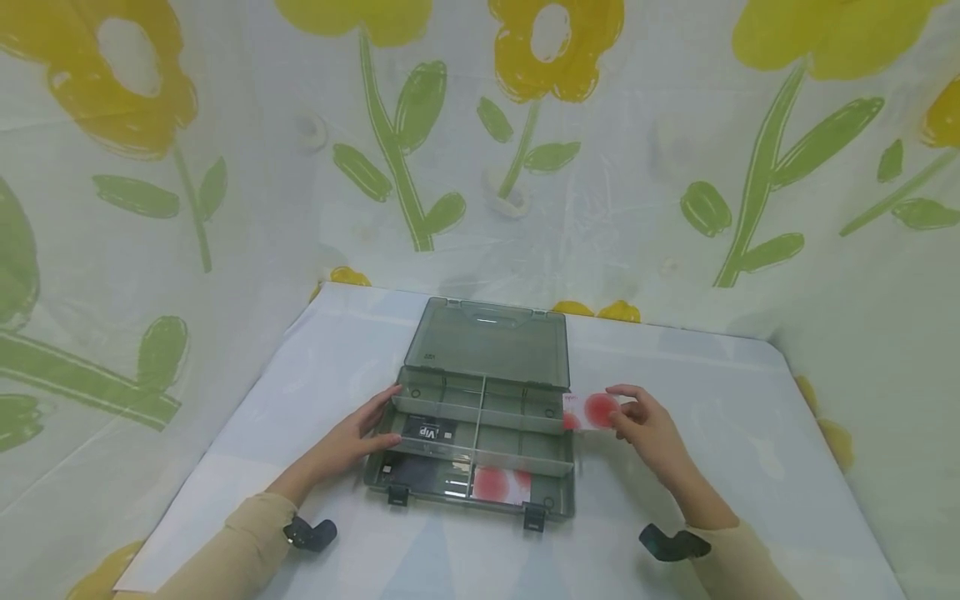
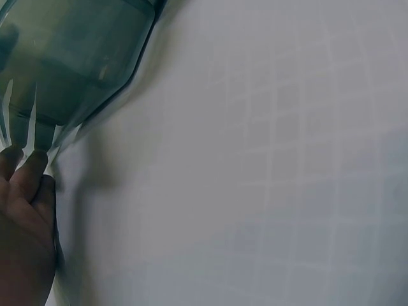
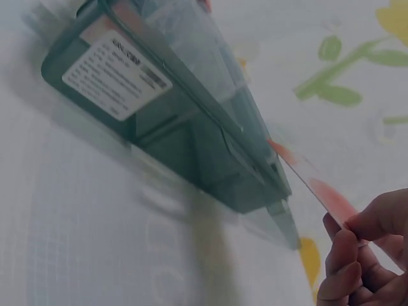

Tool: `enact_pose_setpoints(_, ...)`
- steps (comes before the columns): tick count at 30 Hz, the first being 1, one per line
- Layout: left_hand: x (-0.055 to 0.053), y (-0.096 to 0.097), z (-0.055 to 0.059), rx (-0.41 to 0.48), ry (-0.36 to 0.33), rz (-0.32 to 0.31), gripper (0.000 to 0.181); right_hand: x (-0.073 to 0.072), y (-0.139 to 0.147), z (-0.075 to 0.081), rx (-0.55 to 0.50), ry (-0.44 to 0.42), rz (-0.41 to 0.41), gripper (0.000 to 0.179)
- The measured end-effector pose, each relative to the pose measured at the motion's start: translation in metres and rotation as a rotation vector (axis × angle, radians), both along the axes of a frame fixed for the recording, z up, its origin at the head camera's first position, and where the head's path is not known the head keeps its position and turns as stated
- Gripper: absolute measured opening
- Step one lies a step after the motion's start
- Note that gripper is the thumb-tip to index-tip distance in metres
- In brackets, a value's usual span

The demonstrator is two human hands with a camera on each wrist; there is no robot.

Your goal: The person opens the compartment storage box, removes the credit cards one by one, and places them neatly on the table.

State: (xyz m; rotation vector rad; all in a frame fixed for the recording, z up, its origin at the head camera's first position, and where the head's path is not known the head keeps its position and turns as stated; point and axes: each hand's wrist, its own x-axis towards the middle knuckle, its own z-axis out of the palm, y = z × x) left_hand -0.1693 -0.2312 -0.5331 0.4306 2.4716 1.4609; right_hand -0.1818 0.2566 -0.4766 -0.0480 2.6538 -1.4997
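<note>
An organizer box (image 1: 521, 440) of grey-green translucent plastic lies with its lid (image 1: 487, 342) laid back. My left hand (image 1: 348, 440) rests on its left edge, thumb and fingers spread apart; in the left wrist view, fingertips touch the outer side. My right hand (image 1: 651, 429) pinches a white card with red circles (image 1: 592, 412) between thumb and fingers, its left end at the box's right rim. In the compartments lie a black card marked "Vip" (image 1: 427, 431), a dark card (image 1: 412, 471) at front left, and another red-and-white card (image 1: 495, 485) at front right.
Pale dividers (image 1: 480, 412) split the box into several compartments. Two dark latches (image 1: 534, 517) stick out at its front. White cloth with yellow flowers (image 1: 558, 50) hangs around the white table (image 1: 750, 450). A printed label (image 3: 116, 75) is on the box's outside.
</note>
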Motion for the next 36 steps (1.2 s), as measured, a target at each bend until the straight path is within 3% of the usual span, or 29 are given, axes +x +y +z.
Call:
enact_pose_setpoints(7, 0.000, 0.000, -0.001, 0.002, 0.007, -0.005, 0.084, -0.005, 0.016, -0.005, 0.016, -0.037, -0.064, 0.041)
enact_pose_setpoints(18, -0.001, 0.000, -0.003, 0.004, 0.008, 0.000, 0.084, -0.010, 0.031, -0.024, 0.073, -0.185, -0.095, 0.046)
enact_pose_setpoints(29, -0.001, 0.001, -0.004, 0.009, 0.013, 0.003, 0.082, -0.012, 0.035, -0.037, 0.257, -0.132, -0.083, 0.051)
enact_pose_setpoints(36, -0.001, 0.001, -0.004, 0.005, 0.014, 0.003, 0.082, -0.013, 0.033, -0.038, 0.310, -0.115, -0.074, 0.054)
